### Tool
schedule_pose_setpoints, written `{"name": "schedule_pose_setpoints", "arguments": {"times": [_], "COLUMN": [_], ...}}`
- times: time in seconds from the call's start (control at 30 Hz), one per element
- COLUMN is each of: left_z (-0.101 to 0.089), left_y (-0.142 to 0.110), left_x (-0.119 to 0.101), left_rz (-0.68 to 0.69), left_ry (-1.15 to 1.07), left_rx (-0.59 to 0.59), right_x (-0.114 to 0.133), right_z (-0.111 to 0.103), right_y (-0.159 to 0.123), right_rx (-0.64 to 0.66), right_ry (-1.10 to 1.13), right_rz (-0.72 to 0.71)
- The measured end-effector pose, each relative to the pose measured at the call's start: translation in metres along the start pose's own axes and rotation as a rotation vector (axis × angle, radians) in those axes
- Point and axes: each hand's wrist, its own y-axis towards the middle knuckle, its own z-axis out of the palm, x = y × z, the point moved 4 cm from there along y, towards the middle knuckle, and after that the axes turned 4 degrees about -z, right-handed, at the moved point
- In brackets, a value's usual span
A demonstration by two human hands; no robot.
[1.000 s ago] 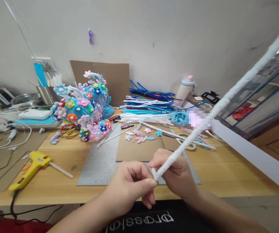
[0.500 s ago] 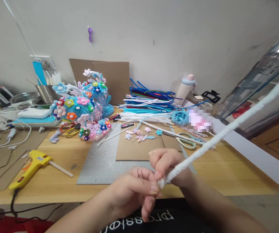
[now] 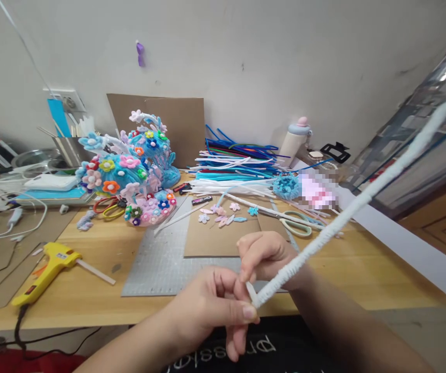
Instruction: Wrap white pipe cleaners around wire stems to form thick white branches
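A long white fuzzy stem (image 3: 335, 225), ribbed like a wrapped pipe cleaner, slants from my hands up to the right. My left hand (image 3: 223, 305) pinches its lower end between thumb and fingers. Close above, my right hand (image 3: 267, 256) has its fingers curled around a short free white end that bends back from the stem. Both hands are in front of the grey cutting mat (image 3: 148, 277). Beyond them, small felt-like flowers and petals (image 3: 226, 220) lie on a cardboard sheet (image 3: 211, 243).
At left lies a yellow glue gun (image 3: 47, 272). A flower-covered blue craft piece (image 3: 129, 176) stands behind it. Bundles of pipe cleaners (image 3: 234, 176) lie at the back, scissors (image 3: 298, 225) at right. A bottle (image 3: 295, 142) stands by the wall.
The white stem has swung lower, and its far tip has come into view. Both hands have shifted slightly down and right, staying together at its lower end.
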Motion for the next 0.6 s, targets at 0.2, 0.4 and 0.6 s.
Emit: {"name": "schedule_pose_setpoints", "arguments": {"times": [0.2,0.4,0.6], "left_z": [-0.002,-0.007,-0.008], "left_y": [-0.020,-0.027,-0.024], "left_x": [-0.021,-0.035,-0.039], "left_rz": [0.178,0.428,0.636], "left_ry": [0.278,0.605,1.159], "left_rx": [-0.319,-0.572,-0.768], "right_x": [0.004,0.028,0.045], "right_z": [0.006,0.020,0.034], "right_y": [-0.012,-0.022,-0.023], "right_rx": [-0.117,-0.056,0.078], "right_ry": [-0.251,-0.728,-1.237], "right_rz": [0.130,0.137,0.047]}}
